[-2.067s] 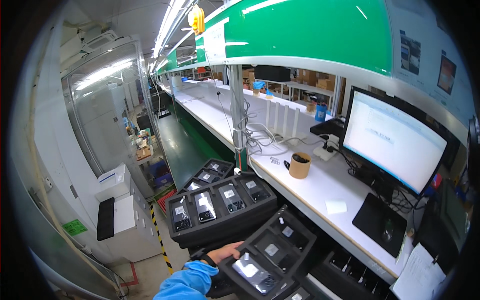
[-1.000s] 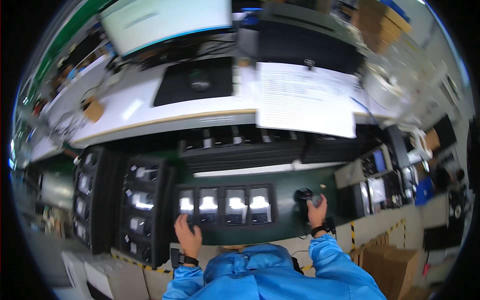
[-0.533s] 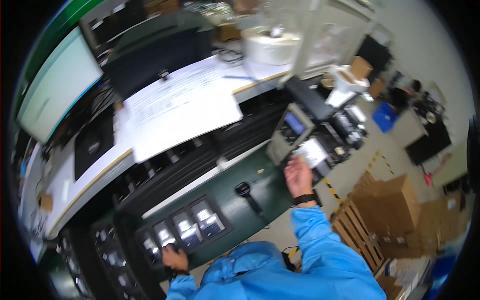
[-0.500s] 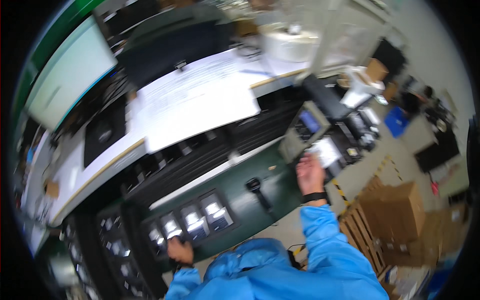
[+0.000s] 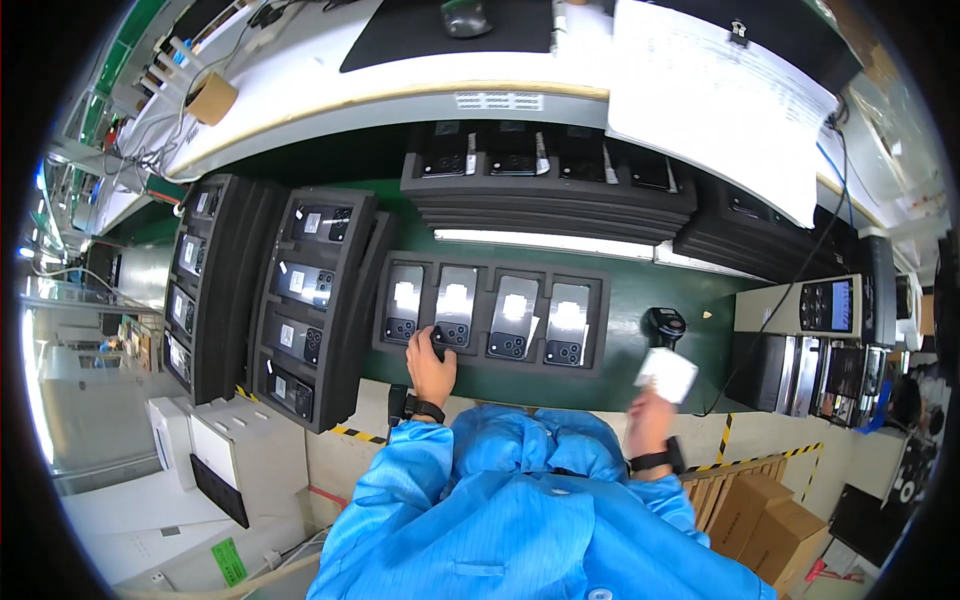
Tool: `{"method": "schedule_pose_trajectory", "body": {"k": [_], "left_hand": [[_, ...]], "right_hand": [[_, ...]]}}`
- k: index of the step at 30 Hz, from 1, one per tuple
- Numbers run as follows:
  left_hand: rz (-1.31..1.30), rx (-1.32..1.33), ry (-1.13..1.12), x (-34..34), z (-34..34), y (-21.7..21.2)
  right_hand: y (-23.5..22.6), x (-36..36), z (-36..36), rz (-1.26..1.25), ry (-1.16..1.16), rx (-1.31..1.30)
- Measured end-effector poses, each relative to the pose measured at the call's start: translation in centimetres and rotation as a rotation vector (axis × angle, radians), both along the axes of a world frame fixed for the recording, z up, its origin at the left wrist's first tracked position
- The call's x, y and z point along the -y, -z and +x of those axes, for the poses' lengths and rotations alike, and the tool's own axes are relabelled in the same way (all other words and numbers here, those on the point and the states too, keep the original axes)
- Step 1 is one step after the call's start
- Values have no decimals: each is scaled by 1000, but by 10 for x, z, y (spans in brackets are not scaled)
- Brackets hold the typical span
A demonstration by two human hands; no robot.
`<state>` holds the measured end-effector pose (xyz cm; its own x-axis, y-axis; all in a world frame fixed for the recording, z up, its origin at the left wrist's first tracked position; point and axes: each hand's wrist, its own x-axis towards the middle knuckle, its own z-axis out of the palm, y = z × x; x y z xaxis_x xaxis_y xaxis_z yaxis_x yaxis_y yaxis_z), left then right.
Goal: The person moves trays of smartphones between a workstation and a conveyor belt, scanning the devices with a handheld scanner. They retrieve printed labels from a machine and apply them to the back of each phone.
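A dark foam tray (image 5: pixel 478 298) lies on the green bench in front of me, with several phones in its slots, camera ends toward me. White labels lie on the phones. My left hand (image 5: pixel 430 368) rests at the near end of the second phone (image 5: pixel 456 300) from the left, its fingertips at the phone's camera corner. Those fingers are apart and lift nothing. My right hand (image 5: pixel 650 415) pinches a small white sheet of label paper (image 5: pixel 668 374) above the bench's near edge, right of the tray. Beyond the sheet lies a black handheld scanner (image 5: pixel 664 322).
More foam trays of phones stand stacked at the left (image 5: pixel 310 310) and under the raised shelf (image 5: pixel 550 205). A label printer (image 5: pixel 800 305) with a small screen sits at the right. Papers on a clipboard (image 5: pixel 720 110) overhang the shelf. Cardboard boxes (image 5: pixel 760 525) stand on the floor at lower right.
The view has swung left and steadied. My right hand, open beside the printer before, has come back toward the scanner holding a white label sheet. My left hand stays at the tray.
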<state>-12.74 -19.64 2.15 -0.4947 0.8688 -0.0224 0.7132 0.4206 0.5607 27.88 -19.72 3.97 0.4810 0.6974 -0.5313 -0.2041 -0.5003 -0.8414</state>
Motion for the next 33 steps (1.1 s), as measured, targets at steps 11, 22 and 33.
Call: {"method": "schedule_pose_trajectory", "body": {"k": [11,22,33], "left_hand": [[-28,321,253,11,-51,-19],[-184,-33,178,-47,-10,-14],[123,313,299,-36,-61,-4]], "right_hand": [[-18,-38,-158,-208,-592,-196],[4,-57,-248,-140,-338,-132],[41,-67,-305,-237,-1067,316]]}}
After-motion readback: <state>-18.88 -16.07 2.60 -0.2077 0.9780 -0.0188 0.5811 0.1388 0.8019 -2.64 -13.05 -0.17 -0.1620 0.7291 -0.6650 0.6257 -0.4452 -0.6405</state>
